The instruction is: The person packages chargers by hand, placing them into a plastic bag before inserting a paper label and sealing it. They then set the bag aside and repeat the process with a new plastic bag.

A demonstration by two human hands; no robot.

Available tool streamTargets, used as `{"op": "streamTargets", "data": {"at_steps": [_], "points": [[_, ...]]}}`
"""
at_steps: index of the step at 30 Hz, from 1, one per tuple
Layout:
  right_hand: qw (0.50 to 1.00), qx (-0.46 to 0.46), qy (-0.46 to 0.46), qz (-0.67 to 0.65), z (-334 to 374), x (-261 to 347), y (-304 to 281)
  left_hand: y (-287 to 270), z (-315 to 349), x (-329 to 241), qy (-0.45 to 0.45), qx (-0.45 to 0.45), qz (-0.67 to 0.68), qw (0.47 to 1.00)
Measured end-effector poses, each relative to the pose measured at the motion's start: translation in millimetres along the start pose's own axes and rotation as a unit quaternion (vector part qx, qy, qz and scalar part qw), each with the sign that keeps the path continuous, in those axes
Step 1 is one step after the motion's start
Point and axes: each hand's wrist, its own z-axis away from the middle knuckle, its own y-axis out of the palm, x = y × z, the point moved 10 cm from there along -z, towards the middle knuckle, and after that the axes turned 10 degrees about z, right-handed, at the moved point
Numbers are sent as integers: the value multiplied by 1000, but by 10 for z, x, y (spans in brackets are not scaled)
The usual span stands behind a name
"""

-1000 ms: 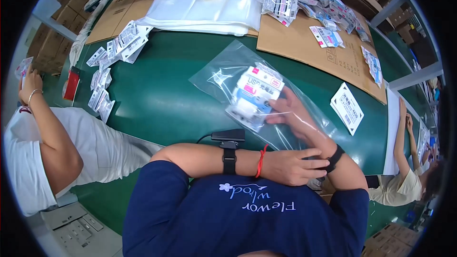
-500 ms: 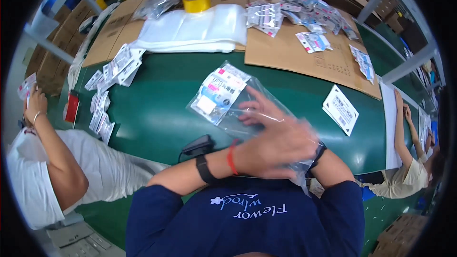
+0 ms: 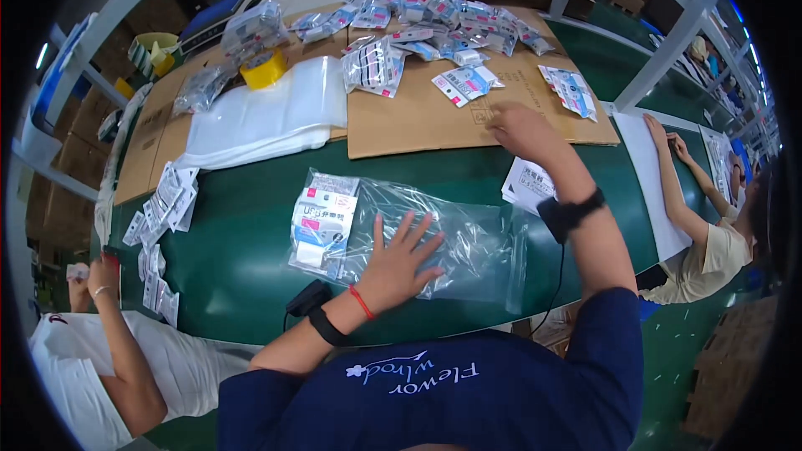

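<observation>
A large clear plastic bag [image 3: 476,255] lies flat on the green tabletop in front of me. Inside its left end are blue-and-white packaged items [image 3: 324,225] with a printed card. My left hand [image 3: 399,260] rests on the bag with fingers spread, just right of those items. Out to the right, my right hand [image 3: 522,129] hovers over the front part of a cardboard sheet [image 3: 401,129]. Its fingers are bunched together and nothing shows in them. Closest to it are a single blister-type package [image 3: 468,83] and a stack of white printed cards [image 3: 528,184].
A heap of similar packages [image 3: 426,4] covers the back of the cardboard. Stacked clear bags [image 3: 259,117] and a yellow tape roll [image 3: 264,68] are back left. White cards [image 3: 167,200] trail down the left side. Co-workers [image 3: 125,351] sit on both sides. A cable [image 3: 558,284] hangs from my right wrist.
The filled bag now lies flat on the table instead of between both hands. My left hand has opened onto it. My right hand has left the bag and reached forward right.
</observation>
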Motion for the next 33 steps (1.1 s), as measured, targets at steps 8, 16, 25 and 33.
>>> {"op": "streamTargets", "data": {"at_steps": [8,16,25,33], "points": [[978,-188,63,57,-542,-142,269,-379,-298,-243,34,-83,26,996],[875,-149,-221,-404,107,1286,-892,-1078,-472,289,-22,-349,306,885],[907,-160,387,44,326,-2676,370,-641,-63,494,-120,-290,583,750],[955,122,264,-61,-209,-1944,860,-543,42,551,-142,-284,586,746]]}}
